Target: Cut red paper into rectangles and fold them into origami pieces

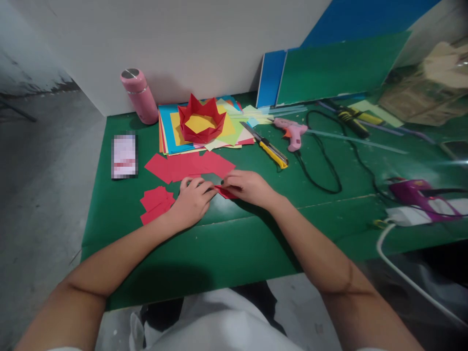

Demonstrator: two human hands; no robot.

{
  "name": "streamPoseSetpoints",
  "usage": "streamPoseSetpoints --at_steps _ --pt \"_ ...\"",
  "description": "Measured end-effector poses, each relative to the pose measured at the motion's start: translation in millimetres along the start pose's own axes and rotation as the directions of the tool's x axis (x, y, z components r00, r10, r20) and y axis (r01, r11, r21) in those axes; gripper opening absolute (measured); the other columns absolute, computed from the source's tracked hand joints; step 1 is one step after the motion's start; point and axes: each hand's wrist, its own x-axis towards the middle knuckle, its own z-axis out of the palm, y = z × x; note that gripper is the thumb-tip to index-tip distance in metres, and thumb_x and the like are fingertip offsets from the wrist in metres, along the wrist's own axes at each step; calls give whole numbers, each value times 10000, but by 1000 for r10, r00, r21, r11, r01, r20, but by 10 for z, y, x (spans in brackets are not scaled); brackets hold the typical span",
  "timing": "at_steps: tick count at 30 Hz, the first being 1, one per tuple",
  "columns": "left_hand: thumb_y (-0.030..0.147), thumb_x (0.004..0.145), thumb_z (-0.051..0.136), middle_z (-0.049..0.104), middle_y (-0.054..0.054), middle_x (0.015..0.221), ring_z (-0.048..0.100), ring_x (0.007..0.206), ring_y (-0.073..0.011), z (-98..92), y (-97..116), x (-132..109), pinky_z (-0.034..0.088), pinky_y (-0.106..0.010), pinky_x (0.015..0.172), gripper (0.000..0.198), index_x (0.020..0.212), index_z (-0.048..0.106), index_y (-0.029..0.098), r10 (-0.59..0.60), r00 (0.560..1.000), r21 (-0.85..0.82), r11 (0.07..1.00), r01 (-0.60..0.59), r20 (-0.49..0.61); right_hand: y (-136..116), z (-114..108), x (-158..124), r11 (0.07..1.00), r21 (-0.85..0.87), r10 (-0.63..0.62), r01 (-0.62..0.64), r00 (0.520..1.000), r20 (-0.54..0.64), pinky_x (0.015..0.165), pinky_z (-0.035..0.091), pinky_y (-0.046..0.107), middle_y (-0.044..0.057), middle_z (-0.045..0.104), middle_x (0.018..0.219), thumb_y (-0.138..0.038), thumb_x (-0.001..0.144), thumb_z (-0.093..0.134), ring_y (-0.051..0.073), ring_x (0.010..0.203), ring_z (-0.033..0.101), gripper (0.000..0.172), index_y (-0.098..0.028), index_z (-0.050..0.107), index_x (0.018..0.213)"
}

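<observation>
Green table (256,239), bearing: stack of coloured sheets (170,131) at the back with a red paper crown (201,122) on top, pink bottle (141,95) just left of the stack, pink glue gun (292,131) to its right; flat red cut-outs (190,165) nearer (a smaller pile (157,202) lies beside the left wrist). Left hand (192,201) and right hand (250,187), fingers curled, both pinching one small folded red piece (224,192), which rests on the table between them.
</observation>
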Motion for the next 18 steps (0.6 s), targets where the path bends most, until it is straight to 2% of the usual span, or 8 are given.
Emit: streamPoseSetpoints --at_steps 9,13,18 --pt "142 921 440 649 -70 1174 491 1031 -249 -8 -13 2 304 -432 902 308 1142 650 187 8 1000 -2 1000 -8 15 0 -5 -11 986 -151 -73 75 997 20 652 425 248 61 706 861 -233 977 443 141 757 610 293 -177 696 841" --pt "138 918 434 633 -80 1206 488 1052 -252 -14 -13 1 307 -437 909 329 1166 643 191 4 999 -11 1000 -4 41 -5 -24 -17 969 -215 -114 121 992 47 659 437 254 62 719 879 -235 971 461 153 789 629 278 -181 715 873" --pt "133 915 426 628 -89 1213 489 1040 -250 -18 -3 3 321 -436 902 338 1166 647 182 -1 999 -36 999 3 46 9 -48 -21 980 -162 -112 117 993 43 684 469 271 70 731 926 -247 961 485 170 821 656 257 -178 729 916"
